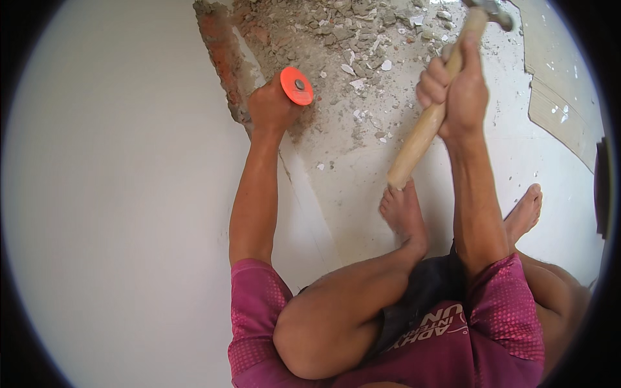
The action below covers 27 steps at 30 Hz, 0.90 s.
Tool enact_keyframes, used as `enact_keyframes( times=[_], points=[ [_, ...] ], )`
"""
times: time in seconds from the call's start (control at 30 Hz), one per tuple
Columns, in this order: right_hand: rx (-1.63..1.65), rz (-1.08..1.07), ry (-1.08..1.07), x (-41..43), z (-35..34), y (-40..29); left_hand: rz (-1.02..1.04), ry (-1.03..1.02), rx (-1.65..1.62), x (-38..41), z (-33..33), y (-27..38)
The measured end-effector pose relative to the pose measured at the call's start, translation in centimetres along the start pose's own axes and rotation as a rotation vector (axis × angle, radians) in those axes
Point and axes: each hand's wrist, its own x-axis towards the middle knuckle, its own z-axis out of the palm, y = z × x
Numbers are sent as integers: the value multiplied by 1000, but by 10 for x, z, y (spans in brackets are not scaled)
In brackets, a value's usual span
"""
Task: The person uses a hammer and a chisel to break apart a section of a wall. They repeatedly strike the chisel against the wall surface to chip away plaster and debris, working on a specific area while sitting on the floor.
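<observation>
My left hand (273,107) is closed around a chisel with a round orange hand guard (297,86); its grey metal head shows in the guard's centre, and the blade is hidden below my fist. That hand is at the base of the white wall (121,169), beside a chipped-out strip baring red brick (218,58). My right hand (458,87) grips the wooden handle of a claw hammer (422,138). The hammer is raised to the right of the chisel, apart from it, with its metal head (495,13) partly cut off by the top edge.
Broken plaster and mortar rubble (349,34) is strewn over the pale floor (368,169) along the wall. Flattened cardboard (558,92) lies at the right. My bare left foot (405,213) is beneath the handle's end, and my right foot (524,213) is farther right. A dark object (602,186) stands at the right rim.
</observation>
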Motion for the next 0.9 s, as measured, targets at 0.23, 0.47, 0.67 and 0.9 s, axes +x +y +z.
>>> enact_keyframes(
  times=[0.23, 0.47, 0.67, 0.9],
  points=[
    [-273, -57, -117, -44, 2, 108, 20, 47, -52, 4, 1, 1],
    [-371, 443, -116, -39, -10, 68, 138, -234, 151, -4, 9, 7],
    [-234, 183, -44, -12, -19, 8, 521, -324, 175, 1, -7, 16],
    [-372, 54, -29, -11, -32, -19, 405, -123, 19, 13, -9, 21]
  ],
)
